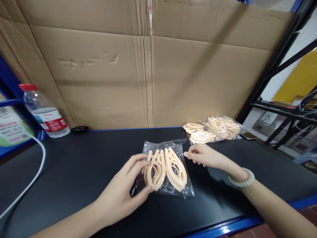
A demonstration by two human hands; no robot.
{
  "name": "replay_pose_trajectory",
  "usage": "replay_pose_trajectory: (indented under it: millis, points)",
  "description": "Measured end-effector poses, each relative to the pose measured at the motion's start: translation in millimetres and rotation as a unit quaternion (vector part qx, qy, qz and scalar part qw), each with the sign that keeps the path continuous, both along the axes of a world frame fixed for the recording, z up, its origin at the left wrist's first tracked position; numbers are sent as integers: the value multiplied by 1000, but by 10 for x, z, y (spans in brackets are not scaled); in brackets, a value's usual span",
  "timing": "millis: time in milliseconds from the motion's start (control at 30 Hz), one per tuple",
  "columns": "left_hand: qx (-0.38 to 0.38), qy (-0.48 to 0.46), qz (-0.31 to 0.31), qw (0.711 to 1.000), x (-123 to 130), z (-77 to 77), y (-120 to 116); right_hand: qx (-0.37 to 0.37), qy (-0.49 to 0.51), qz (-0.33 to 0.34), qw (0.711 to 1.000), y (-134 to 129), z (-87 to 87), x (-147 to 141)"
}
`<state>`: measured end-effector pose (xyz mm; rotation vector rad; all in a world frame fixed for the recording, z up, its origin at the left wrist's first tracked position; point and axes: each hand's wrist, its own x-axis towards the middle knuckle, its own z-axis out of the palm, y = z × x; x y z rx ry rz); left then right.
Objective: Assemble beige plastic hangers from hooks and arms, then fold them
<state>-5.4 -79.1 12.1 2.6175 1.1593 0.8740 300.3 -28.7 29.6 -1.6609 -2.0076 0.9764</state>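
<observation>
A clear plastic bag (189,190) lies flat on the black table, with beige folding clothes hangers (175,170) inside. The hangers sit side by side, their curved ends towards me. My left hand (126,190) holds the bag's left side, thumb at the lower edge and fingertips on the hangers. Just off the bag's upper right edge is my right hand (204,155), its fingers curled and the thumb and index finger brought together. Whether a bit of film is between them cannot be made out. A pale beaded bracelet (244,178) circles the right wrist.
More bagged beige hangers (218,129) are piled at the back right, beside a phone-like flat object (248,136). At the back left stand a red-capped bottle (47,115) and a dark rounded object (79,129). A white cable (41,165) crosses the left side. Cardboard (104,79) walls the back.
</observation>
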Motion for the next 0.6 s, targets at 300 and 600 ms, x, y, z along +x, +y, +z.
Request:
replay_pose_trajectory:
  millis: [300, 600]
  points:
    - [-9, 65, 47, 997, -44, -48, 146, -15, -6, 44, 999, -282, 114, -84]
    - [6, 151, -72, 986, 271, -118, -229, -212, 180, 180, 943, -1499, -99, 277]
